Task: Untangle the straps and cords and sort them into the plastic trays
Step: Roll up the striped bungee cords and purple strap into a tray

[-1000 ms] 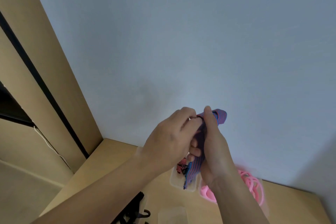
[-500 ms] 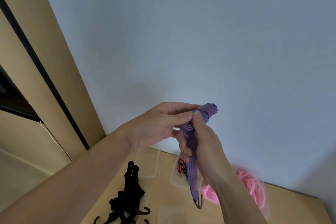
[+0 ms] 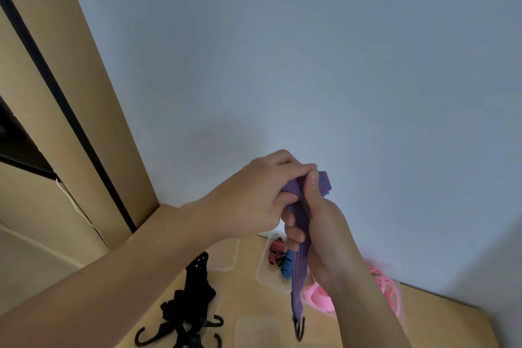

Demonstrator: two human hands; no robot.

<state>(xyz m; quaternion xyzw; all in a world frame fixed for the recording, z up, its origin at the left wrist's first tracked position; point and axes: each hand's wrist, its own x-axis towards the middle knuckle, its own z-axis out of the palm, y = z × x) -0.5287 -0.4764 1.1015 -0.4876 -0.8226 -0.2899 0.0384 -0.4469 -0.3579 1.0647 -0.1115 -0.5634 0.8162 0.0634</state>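
A pale wooden table (image 3: 440,322) stood against a wall. Below the left hand (image 3: 254,200) lay black hooked straps (image 3: 195,302) and a clear tray (image 3: 226,258). Beneath the right hand (image 3: 324,234), a second tray (image 3: 261,274) held rolled striped straps (image 3: 275,248). Pink cords (image 3: 392,288) lay just right of that hand, and a third tray (image 3: 254,330) lay lower.

Your left hand (image 3: 254,198) and right hand (image 3: 327,237) are bare, seen from the head camera. Your left forearm (image 3: 141,277) and right forearm (image 3: 367,305) are likewise uncovered, from the wrists to the edge of the view. The nail on your right thumb (image 3: 312,186) is short and plain, and the left knuckles show as rounded ridges.
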